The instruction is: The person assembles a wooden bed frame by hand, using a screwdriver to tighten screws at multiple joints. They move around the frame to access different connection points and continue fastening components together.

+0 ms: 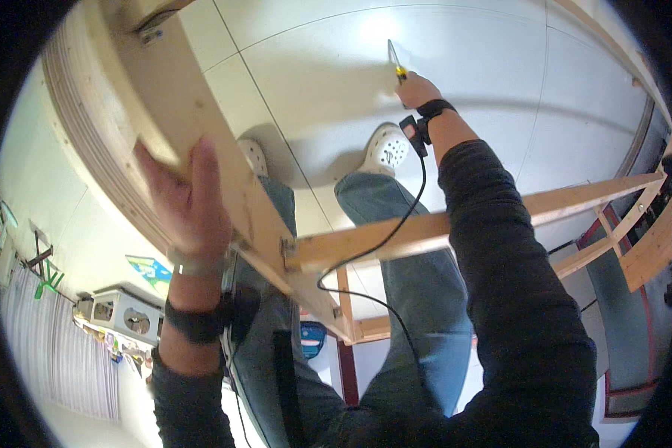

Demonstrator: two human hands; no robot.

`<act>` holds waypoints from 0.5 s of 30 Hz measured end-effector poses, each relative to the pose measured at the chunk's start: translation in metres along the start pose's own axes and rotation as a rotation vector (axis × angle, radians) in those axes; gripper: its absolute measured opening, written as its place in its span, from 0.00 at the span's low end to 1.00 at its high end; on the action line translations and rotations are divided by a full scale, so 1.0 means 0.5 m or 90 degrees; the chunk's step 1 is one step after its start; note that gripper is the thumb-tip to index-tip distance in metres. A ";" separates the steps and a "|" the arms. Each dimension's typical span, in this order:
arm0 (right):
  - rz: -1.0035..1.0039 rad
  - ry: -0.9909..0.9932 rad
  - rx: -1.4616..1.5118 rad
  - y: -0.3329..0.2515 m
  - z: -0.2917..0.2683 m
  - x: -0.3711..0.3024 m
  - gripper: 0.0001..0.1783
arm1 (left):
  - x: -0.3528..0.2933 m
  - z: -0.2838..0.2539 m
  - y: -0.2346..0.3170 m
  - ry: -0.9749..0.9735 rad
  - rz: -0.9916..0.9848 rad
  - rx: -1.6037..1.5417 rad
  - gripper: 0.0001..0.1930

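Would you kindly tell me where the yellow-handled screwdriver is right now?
In the head view, the screwdriver is near the top, slightly right of centre, held in the right hand, above the right white shoe in the picture.

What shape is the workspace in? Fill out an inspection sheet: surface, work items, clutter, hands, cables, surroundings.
Surface: pale tiled floor with dark joint lines; bright glare near the tool's tip.
Work items: pale wooden frame with metal brackets at joints; yellow-handled tool with a thin shaft.
Clutter: blue-and-yellow flat item, at left.
Hands: right hand grips the tool; left hand is blurred over the frame's plank, its grip unclear.
Cables: black cable runs from the right wrist, passing in front of the crossbar; another cable near the left forearm.
Surroundings: pale curtain and white box-shaped unit at left.
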State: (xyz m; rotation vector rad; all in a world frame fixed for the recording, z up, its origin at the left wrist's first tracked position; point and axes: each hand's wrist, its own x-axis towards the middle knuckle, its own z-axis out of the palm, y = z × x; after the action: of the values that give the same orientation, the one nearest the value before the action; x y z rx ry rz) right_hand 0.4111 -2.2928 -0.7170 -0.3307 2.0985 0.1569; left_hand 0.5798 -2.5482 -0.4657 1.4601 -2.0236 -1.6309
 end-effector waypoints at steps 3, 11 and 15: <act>0.010 -0.225 0.316 -0.039 -0.097 -0.084 0.24 | -0.002 -0.007 0.015 -0.007 0.036 0.205 0.29; -0.106 -0.103 0.402 -0.080 -0.245 -0.501 0.21 | 0.019 -0.024 0.050 -0.118 0.004 0.453 0.39; -0.144 -0.075 0.384 -0.074 -0.216 -0.639 0.19 | 0.025 -0.027 0.040 -0.273 -0.053 0.526 0.50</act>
State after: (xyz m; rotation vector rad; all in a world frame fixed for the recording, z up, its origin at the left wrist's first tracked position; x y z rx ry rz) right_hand 0.4913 -2.2995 -0.3875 -0.1825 1.8703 -0.5676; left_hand 0.5704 -2.5679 -0.4495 1.4833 -3.1738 -1.2491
